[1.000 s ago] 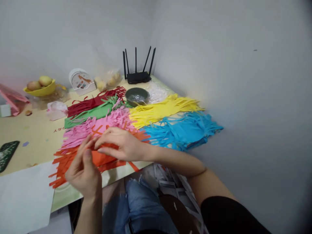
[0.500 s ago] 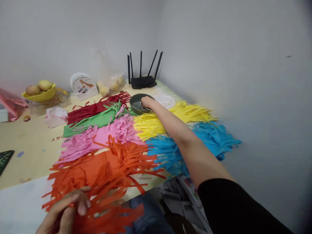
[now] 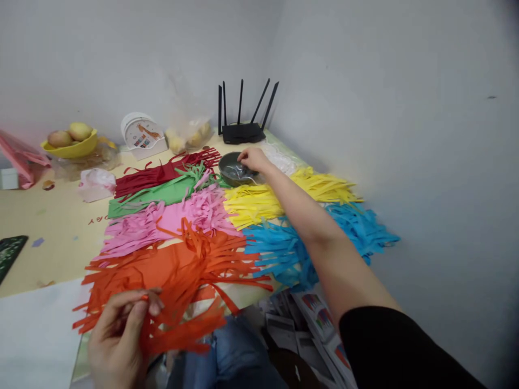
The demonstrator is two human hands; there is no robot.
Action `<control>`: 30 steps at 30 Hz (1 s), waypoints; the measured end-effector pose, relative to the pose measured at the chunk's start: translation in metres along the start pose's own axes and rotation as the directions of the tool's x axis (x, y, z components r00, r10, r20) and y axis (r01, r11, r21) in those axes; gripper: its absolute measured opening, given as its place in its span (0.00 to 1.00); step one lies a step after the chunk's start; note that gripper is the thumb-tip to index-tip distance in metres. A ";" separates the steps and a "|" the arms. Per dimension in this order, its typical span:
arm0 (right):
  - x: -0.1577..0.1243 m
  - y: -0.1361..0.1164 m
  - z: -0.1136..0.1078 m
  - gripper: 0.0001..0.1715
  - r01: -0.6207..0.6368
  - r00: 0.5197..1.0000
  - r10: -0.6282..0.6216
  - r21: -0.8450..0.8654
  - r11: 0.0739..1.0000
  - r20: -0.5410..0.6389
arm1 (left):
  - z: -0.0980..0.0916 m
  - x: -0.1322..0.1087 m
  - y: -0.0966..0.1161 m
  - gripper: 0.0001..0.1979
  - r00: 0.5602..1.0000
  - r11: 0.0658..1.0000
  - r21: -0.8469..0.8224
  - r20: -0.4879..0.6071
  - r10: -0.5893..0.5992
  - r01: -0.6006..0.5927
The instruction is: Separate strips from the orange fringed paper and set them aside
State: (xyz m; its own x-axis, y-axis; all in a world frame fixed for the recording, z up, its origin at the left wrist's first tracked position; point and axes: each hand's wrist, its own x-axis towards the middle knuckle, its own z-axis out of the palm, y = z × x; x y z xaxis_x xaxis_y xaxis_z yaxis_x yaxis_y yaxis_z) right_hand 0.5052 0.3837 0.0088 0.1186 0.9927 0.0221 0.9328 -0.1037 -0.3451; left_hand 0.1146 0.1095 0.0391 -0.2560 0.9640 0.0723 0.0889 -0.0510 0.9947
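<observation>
My left hand [image 3: 121, 332] is closed, thumb against the fingers, on an orange fringed paper piece [image 3: 182, 332] that hangs off to the right near the table's front edge. At the far side, my right hand [image 3: 254, 158] is over the rim of a dark round bowl [image 3: 230, 168]. Its fingers are pinched together; what they hold, if anything, is too small to make out. Something clear and shiny lies in the bowl. Beneath my left hand spreads a pile of orange fringe [image 3: 162, 267]. My right forearm crosses above yellow fringe [image 3: 255, 205] and blue fringe [image 3: 279, 254].
Pink [image 3: 174, 221], green [image 3: 170, 194] and dark red fringe [image 3: 158, 175] lie in rows. Behind stands a black router [image 3: 243, 133] with upright antennas. A yellow fruit bowl [image 3: 75, 148] and a white giraffe-print holder [image 3: 144, 138] are at back left. Walls [image 3: 385, 108] bound the corner.
My right hand has lifted from inside the bowl to its rim. My left hand has risen slightly and moved right, with the orange fringed paper in it.
</observation>
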 end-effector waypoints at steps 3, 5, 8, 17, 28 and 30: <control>-0.022 -0.015 -0.010 0.19 0.109 0.988 -0.087 0.180 0.978 -0.127 | -0.007 0.007 -0.013 0.06 1.000 0.999 0.039 0.010 0.019 -0.019; -0.048 -0.037 -0.012 0.22 0.229 0.965 -0.174 0.314 0.921 -0.193 | -0.007 0.011 -0.017 0.07 0.999 0.996 0.084 0.014 0.031 -0.032; -0.108 -0.085 -0.006 0.19 0.472 0.876 -0.374 0.705 0.530 -0.306 | 0.003 0.012 -0.013 0.07 0.992 0.987 0.103 0.027 0.123 -0.126; -0.258 -0.181 0.007 0.17 0.386 0.772 -0.608 0.896 0.219 -0.184 | 0.012 -0.008 0.005 0.03 0.916 0.903 0.158 0.043 0.398 -0.400; -0.294 -0.222 0.022 0.11 0.499 0.713 -0.643 0.846 0.185 -0.280 | -0.033 -0.034 0.006 0.02 0.931 0.921 0.140 0.016 0.364 -0.363; -0.300 -0.226 0.025 0.11 0.504 0.720 -0.632 0.842 0.191 -0.287 | -0.039 -0.038 0.005 0.02 0.927 0.915 0.152 0.007 0.376 -0.373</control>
State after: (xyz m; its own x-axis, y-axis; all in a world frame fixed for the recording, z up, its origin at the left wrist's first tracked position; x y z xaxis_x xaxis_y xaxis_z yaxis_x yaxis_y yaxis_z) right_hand 0.2499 0.1112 0.0569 -0.4065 0.7627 0.5031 -0.0484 0.5319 -0.8454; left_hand 0.0874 0.0630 0.0445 -0.1968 0.8759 0.4406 0.3234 -0.3663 0.8725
